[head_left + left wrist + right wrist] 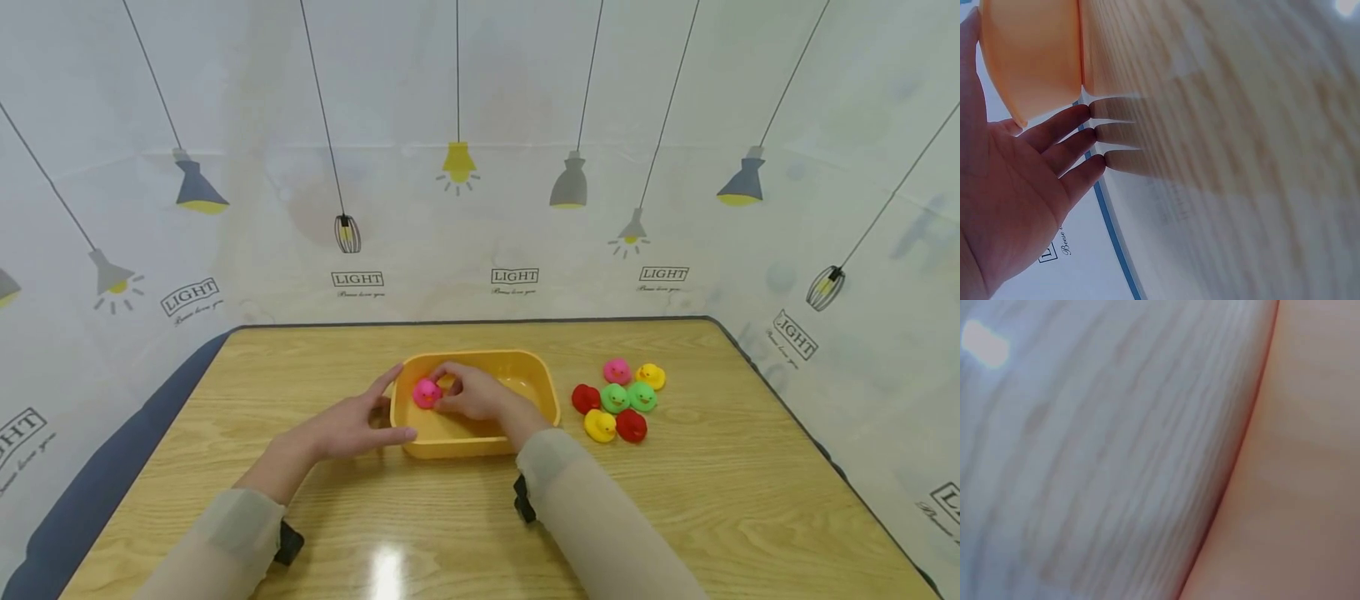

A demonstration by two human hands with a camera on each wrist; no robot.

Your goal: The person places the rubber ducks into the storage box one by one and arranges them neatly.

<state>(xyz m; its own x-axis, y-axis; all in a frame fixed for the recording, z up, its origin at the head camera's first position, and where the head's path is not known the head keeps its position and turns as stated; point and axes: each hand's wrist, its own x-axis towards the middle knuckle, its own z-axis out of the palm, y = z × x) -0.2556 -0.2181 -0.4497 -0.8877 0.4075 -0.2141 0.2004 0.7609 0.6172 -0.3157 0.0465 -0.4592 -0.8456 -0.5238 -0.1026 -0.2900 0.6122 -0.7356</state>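
Observation:
An orange-yellow plastic basin sits on the wooden table. Inside its left end is a pink rubber duck. My right hand reaches into the basin, thumb and forefinger curled at the duck's right side, pinching it. Against the basin's left end rests my left hand, its thumb by the near rim and its fingers extended along the side. In the left wrist view, several fingertips of that left hand meet the tabletop beside the basin wall. The right wrist view shows only basin wall and table.
Right of the basin lies a loose group of rubber ducks: a pink one, yellow ones, green ones and red ones. A lamp-printed cloth stands behind the table and along its sides.

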